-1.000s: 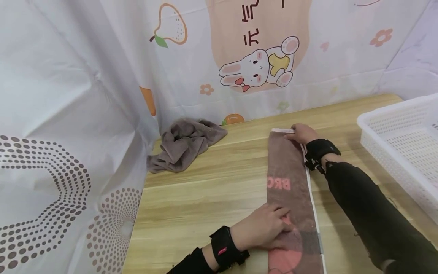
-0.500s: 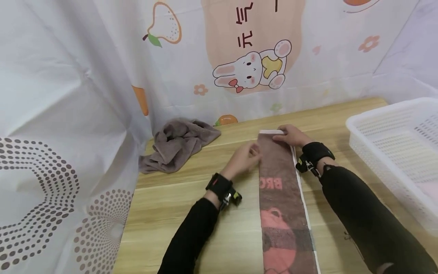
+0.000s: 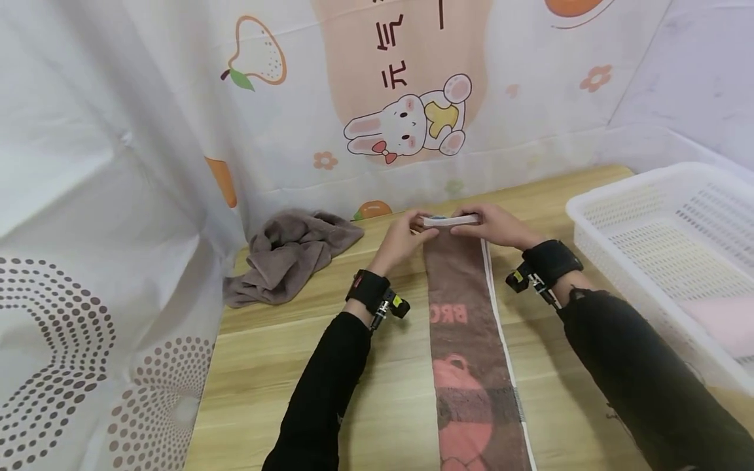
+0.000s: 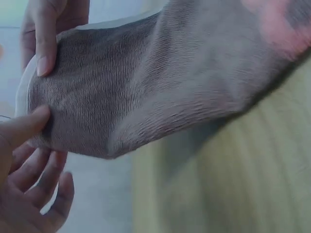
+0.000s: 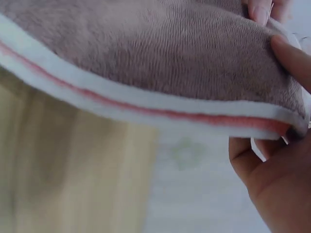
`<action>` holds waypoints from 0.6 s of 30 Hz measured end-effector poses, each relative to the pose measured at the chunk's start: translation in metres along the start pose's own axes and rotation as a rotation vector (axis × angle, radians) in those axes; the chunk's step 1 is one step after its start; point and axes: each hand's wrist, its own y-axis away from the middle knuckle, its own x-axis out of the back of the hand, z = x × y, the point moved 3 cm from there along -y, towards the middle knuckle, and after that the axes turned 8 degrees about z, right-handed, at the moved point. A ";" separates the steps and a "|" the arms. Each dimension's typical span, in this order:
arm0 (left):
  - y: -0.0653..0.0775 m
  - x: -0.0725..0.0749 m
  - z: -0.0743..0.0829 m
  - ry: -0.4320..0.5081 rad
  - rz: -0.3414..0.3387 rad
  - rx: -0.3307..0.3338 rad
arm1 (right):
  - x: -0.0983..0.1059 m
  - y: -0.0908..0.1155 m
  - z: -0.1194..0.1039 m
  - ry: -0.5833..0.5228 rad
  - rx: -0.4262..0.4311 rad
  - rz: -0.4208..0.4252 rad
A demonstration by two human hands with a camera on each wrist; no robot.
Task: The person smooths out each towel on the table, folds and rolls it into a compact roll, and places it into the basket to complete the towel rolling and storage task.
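Observation:
A brown towel (image 3: 462, 275) with white edging, pink letters and a pink bear print lies folded lengthwise into a long strip. Its far end is lifted off the tabletop and held between both hands. My left hand (image 3: 402, 242) pinches the left corner of that end, thumb on top and fingers underneath, as the left wrist view shows on the towel (image 4: 97, 92). At the right corner my right hand (image 3: 495, 226) grips the same end, its thumb (image 5: 291, 58) over the cloth. The right wrist view shows two white-edged layers with pink between them. The near end runs out of frame.
A crumpled grey-brown cloth (image 3: 288, 255) lies at the table's back left, against the printed curtain (image 3: 265, 131). On the right stands a white perforated basket (image 3: 601, 226) with a pink item (image 3: 721, 320) inside. The wooden tabletop (image 3: 283, 379) shows wood grain.
My left hand has gone from the towel's near part up to its far left corner and taken hold. The far end has been raised by both hands; the view has shifted rightward.

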 end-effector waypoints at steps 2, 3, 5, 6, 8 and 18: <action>0.004 0.009 0.010 0.004 -0.021 -0.040 | 0.005 0.002 -0.012 -0.005 0.035 -0.002; 0.006 0.014 0.015 0.006 -0.036 -0.065 | 0.008 0.003 -0.018 -0.005 0.053 -0.004; 0.012 0.024 0.025 0.004 -0.058 -0.113 | 0.013 0.007 -0.032 0.011 0.085 -0.010; 0.015 0.029 0.031 -0.001 -0.062 -0.141 | 0.015 0.009 -0.039 0.020 0.101 -0.012; 0.022 0.038 0.043 0.002 -0.068 -0.189 | 0.019 0.013 -0.053 0.037 0.150 -0.014; 0.073 0.067 0.099 -0.037 -0.206 -0.429 | 0.034 0.053 -0.127 0.150 0.440 -0.059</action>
